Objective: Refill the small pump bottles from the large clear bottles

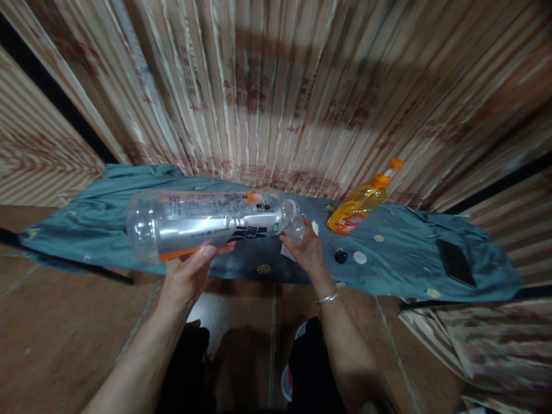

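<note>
A large clear plastic bottle (pixel 207 221) with a silver and orange label lies nearly level in the air, its neck pointing right. Around its underside, my left hand (pixel 190 270) is closed, thumb along the near side. My right hand (pixel 308 247) grips a small clear container (pixel 295 230) at the big bottle's mouth. Whether the two openings touch, I cannot tell, and no liquid can be made out. Below my right hand, a white piece (pixel 287 252) lies partly hidden. To its right are a small black cap-like object (pixel 341 256) and a white disc (pixel 359 257).
Teal patterned cloth (pixel 401 253) covers the long narrow table. An orange pump bottle (pixel 357 207) stands at the back right, and a dark phone-like slab (pixel 456 263) lies farther right. Striped curtain (pixel 276 86) hangs behind, with black poles (pixel 56 86) at the sides.
</note>
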### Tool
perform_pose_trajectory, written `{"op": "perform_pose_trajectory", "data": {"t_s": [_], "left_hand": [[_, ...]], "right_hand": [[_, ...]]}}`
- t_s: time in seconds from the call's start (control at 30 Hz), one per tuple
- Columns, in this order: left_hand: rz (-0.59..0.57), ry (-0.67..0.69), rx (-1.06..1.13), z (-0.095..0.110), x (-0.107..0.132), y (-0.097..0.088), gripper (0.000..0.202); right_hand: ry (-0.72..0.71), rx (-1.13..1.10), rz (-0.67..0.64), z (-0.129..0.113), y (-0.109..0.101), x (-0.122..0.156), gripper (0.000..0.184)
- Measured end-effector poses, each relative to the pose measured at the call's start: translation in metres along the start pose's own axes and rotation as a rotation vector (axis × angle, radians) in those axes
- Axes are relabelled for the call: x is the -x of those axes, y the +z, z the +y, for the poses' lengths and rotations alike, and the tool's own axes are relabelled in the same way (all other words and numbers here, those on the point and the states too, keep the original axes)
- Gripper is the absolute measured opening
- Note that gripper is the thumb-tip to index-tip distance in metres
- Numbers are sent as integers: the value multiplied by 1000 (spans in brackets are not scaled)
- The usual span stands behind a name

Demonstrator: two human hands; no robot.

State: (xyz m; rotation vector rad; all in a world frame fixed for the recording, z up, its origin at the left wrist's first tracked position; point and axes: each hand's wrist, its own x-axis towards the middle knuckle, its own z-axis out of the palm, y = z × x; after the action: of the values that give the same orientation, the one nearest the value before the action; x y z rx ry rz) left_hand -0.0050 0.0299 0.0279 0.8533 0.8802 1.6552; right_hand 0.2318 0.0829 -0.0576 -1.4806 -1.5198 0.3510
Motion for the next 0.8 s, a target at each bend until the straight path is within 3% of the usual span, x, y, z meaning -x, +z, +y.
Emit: {"op": "perform_pose_trajectory", "data": {"t_s": [0.8], "left_hand": [[17, -8, -22, 2, 2, 3, 32]], "right_hand": [[3, 14, 3, 0, 0, 0, 58]]}}
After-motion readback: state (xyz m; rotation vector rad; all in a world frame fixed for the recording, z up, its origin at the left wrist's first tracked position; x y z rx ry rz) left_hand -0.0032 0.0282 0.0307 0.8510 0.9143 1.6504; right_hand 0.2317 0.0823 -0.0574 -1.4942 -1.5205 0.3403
